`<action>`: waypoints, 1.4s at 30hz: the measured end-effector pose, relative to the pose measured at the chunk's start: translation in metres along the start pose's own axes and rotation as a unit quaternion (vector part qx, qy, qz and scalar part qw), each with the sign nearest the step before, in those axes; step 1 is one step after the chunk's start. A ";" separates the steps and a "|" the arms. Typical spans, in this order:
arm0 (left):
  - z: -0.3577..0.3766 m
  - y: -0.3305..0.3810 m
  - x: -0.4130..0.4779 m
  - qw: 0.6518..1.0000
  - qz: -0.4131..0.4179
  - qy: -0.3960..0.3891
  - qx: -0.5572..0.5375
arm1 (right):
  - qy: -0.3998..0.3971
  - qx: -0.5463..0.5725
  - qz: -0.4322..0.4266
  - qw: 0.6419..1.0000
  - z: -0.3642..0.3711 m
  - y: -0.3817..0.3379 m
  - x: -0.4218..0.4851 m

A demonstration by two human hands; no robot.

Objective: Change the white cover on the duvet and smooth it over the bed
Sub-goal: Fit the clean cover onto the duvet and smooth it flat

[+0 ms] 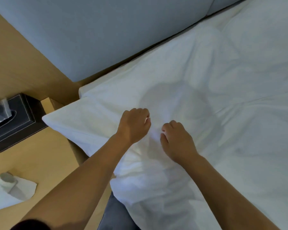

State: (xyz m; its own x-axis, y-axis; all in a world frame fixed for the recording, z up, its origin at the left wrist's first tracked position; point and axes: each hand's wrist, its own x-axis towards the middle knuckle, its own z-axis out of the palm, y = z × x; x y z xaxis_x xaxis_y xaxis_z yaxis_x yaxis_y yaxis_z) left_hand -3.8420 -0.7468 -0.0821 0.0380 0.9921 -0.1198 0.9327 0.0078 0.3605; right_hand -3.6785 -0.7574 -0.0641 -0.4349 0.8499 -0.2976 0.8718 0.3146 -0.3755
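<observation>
While left hand (133, 126) and right hand (177, 141) pinch the rumpled white cover (223, 117), a grey headboard (106, 39) stands behind.

The white cloth duvet cover (223, 113) is matt and softly creased. At 11 o'clock, the pale grey padded headboard (106, 30) looks like smooth, matt fabric. At 9 o'clock, the dark leather-look tissue box (23, 120) shows pale stitching and sits on a smooth tan wooden surface (48, 155).

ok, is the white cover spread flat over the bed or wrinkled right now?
Spread but wrinkled: creases run across the white cover, and the left hand and right hand each pinch the cloth, bunching it between them.
</observation>
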 end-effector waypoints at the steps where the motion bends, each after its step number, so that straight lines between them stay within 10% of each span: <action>1: 0.000 0.003 0.014 1.000 0.003 0.007 -0.008 | 0.020 -0.010 -0.005 1.000 -0.007 0.006 0.008; 10: -0.005 0.049 0.216 0.995 0.096 0.032 -0.016 | 0.197 -0.058 0.198 0.959 -0.086 0.106 0.122; 16: 0.001 0.068 0.314 0.975 -0.073 -0.163 -0.135 | 0.108 -0.028 0.302 0.947 -0.098 0.160 0.167; 23: 0.035 0.018 0.295 0.928 -0.044 -0.367 -0.042 | -0.200 0.053 0.247 0.947 -0.083 0.155 0.173; 29: 0.039 0.035 0.285 0.961 0.034 -0.273 0.010 | 0.241 0.142 0.343 0.897 -0.124 0.169 0.251; 35: 0.031 0.042 0.300 0.928 -0.039 -0.368 -0.038 | 0.009 0.090 0.456 0.885 -0.119 0.197 0.332; 39: 0.014 0.042 0.295 0.924 -0.028 -0.346 -0.163 | 0.042 0.141 0.495 0.856 -0.117 0.203 0.322; 42: -0.019 0.038 0.300 0.940 0.001 -0.245 -0.239 | 0.209 0.296 0.497 0.788 -0.151 0.197 0.313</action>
State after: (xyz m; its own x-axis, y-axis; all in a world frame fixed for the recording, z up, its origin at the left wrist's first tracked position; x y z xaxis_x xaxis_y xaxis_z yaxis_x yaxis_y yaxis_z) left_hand -3.8018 -0.4462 -0.0867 0.3086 0.8164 -0.4881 0.6694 0.1782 0.7212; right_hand -3.6088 -0.3659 -0.0989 0.6180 0.6555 -0.4341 0.4222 -0.7424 -0.5201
